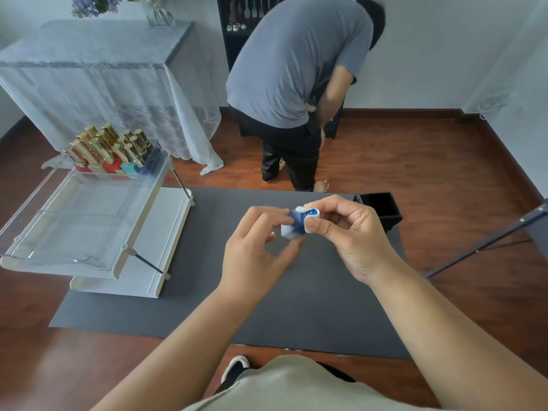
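A small blue and white box (298, 222) is held above the dark grey table mat (207, 292). My left hand (258, 247) pinches its lower left side with thumb and fingertips. My right hand (347, 229) grips its upper end, thumb on the front and fingers curled behind, where a white flap stands open and a blue item shows inside.
A clear two-tier rack (80, 226) stands at the mat's left; its upper back holds several gold-capped tubes (109, 143). A black open box (381, 207) sits at the mat's far right corner. A person in a grey shirt (296, 69) bends over beyond the table. A metal stand leg (486, 241) slants at right.
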A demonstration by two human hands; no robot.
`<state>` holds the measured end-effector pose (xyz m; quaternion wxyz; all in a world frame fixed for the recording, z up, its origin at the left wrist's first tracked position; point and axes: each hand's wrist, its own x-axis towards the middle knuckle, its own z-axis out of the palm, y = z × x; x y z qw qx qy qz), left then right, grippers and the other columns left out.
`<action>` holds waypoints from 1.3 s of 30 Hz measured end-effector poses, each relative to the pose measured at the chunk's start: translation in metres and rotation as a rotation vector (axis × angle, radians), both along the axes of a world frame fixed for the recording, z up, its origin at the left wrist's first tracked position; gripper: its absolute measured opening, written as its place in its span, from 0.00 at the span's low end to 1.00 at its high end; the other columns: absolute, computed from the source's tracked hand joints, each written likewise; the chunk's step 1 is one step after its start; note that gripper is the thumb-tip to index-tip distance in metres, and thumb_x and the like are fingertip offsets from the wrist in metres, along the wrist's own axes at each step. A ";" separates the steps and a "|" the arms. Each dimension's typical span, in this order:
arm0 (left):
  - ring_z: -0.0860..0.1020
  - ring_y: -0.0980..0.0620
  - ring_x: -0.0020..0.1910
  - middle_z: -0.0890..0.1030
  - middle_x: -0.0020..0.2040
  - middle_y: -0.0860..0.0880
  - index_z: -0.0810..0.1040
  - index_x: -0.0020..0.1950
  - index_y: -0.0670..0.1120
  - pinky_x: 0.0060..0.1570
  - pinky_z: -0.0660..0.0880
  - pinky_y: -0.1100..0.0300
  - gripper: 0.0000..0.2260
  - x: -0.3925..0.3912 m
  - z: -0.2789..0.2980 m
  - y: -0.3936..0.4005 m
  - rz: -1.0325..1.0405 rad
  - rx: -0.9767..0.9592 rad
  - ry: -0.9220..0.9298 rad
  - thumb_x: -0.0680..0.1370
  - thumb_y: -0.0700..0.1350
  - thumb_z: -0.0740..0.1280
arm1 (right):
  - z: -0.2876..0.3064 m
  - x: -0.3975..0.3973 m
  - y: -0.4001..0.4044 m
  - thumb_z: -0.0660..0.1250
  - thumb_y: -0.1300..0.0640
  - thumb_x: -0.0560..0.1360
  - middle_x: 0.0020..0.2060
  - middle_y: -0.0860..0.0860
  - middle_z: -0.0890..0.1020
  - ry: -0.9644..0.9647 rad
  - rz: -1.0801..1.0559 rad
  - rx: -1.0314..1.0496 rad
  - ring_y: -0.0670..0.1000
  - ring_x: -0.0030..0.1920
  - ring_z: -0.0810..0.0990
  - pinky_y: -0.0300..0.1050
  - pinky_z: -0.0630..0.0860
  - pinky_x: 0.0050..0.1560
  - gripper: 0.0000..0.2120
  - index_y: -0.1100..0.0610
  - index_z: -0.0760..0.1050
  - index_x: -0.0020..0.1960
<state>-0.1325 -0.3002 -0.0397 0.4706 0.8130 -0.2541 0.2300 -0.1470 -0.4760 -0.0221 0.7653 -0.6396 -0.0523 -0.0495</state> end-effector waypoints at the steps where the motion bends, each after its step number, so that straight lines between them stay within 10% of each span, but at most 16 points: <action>1: 0.82 0.54 0.52 0.84 0.51 0.49 0.83 0.50 0.42 0.43 0.82 0.55 0.12 0.000 0.001 0.001 0.037 0.010 -0.044 0.68 0.39 0.80 | 0.001 0.001 0.001 0.74 0.62 0.70 0.45 0.52 0.87 -0.006 -0.002 0.009 0.49 0.45 0.83 0.40 0.78 0.49 0.07 0.57 0.84 0.48; 8: 0.84 0.56 0.48 0.85 0.50 0.51 0.84 0.57 0.42 0.48 0.82 0.62 0.14 0.005 0.009 0.014 -0.154 -0.089 0.047 0.72 0.38 0.76 | 0.006 0.000 0.000 0.75 0.60 0.68 0.41 0.50 0.86 -0.004 0.042 0.038 0.46 0.42 0.82 0.38 0.78 0.47 0.08 0.57 0.84 0.48; 23: 0.84 0.55 0.40 0.86 0.46 0.50 0.85 0.56 0.51 0.37 0.79 0.65 0.10 0.004 0.024 0.020 -0.616 -0.613 1.022 0.78 0.49 0.68 | 0.025 -0.001 -0.007 0.72 0.63 0.71 0.41 0.46 0.85 -0.067 0.199 -0.127 0.44 0.43 0.82 0.35 0.77 0.46 0.07 0.62 0.81 0.49; 29: 0.85 0.48 0.45 0.83 0.53 0.49 0.78 0.58 0.55 0.41 0.84 0.50 0.22 -0.009 0.019 0.008 -0.264 -0.336 0.601 0.67 0.56 0.79 | 0.018 -0.001 -0.005 0.72 0.62 0.71 0.41 0.48 0.85 -0.055 0.110 -0.118 0.46 0.42 0.82 0.36 0.77 0.46 0.08 0.62 0.82 0.50; 33: 0.80 0.55 0.50 0.79 0.52 0.54 0.79 0.56 0.49 0.42 0.81 0.63 0.21 -0.011 0.016 0.003 -0.050 -0.092 0.149 0.67 0.46 0.81 | 0.015 -0.003 0.001 0.71 0.63 0.71 0.42 0.46 0.86 -0.063 0.062 -0.092 0.44 0.44 0.82 0.34 0.77 0.46 0.08 0.63 0.81 0.50; 39: 0.82 0.57 0.46 0.84 0.48 0.53 0.83 0.54 0.43 0.47 0.80 0.65 0.14 -0.008 0.016 0.010 -0.032 -0.005 0.019 0.70 0.42 0.79 | 0.016 -0.005 -0.001 0.71 0.62 0.72 0.42 0.48 0.86 -0.071 0.047 -0.127 0.45 0.44 0.82 0.35 0.77 0.46 0.07 0.62 0.82 0.50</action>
